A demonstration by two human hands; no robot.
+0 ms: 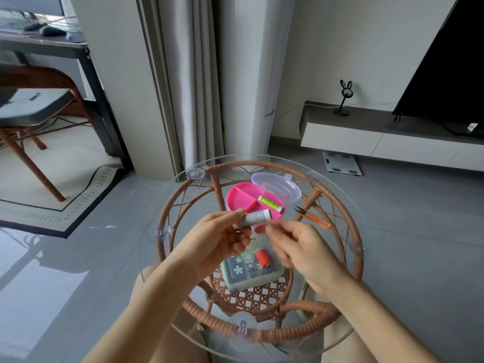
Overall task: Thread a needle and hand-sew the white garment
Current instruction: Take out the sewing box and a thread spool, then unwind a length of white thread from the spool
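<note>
I have the left hand (220, 239) raised over the middle of the round glass tabletop (348, 260), thumb and fingers pinching a grey thread spool (255, 218) by its lower end, so that the spool tilts up toward the far right. The right hand (296, 247) is just beside it, fingertips close to the spool. It is motion-blurred with the fingers curled in, and I cannot tell whether it pinches anything.

Under both hands, around the middle of the tabletop, lies a pale green sewing box (251, 277) with a red spool (263, 258) on it. Toward the far edge a pink divided case (241, 199) is open, with its clear lid (277, 186) hinged back behind it. A lime-green spool (271, 203) lies in the case's right compartment. Orange-handled thread snips (313, 218) lie near the right of the case, blades pointing at it.
</note>
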